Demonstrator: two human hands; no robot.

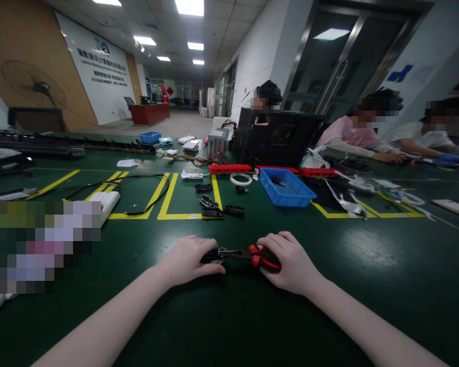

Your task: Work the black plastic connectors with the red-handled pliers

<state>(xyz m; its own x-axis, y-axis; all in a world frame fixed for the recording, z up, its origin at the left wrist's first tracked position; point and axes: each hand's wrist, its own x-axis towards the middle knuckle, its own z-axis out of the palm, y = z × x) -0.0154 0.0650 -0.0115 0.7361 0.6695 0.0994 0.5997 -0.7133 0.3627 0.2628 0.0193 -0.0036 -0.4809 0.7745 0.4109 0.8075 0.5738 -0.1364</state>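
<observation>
Red-and-black handled pliers (248,253) are gripped by their handles in my right hand (288,262). Their long jaws point left and meet a small black part with shiny metal bits (214,256). My left hand (189,261) pinches that black part between thumb and fingers, which hide much of it. I cannot tell what kind of part it is. Both hands are held low over the green table (229,316). Beyond them lie several similar black parts (212,212) in a loose cluster, beside a yellow taped outline (168,204).
A blue bin (286,188) stands behind the hands, slightly right, near a white ring (240,179) and red strips (229,168). A black computer case (279,135) stands farther back. A black cable (153,204) curves at left; white cables (401,191) lie right. Co-workers (352,130) sit across the table.
</observation>
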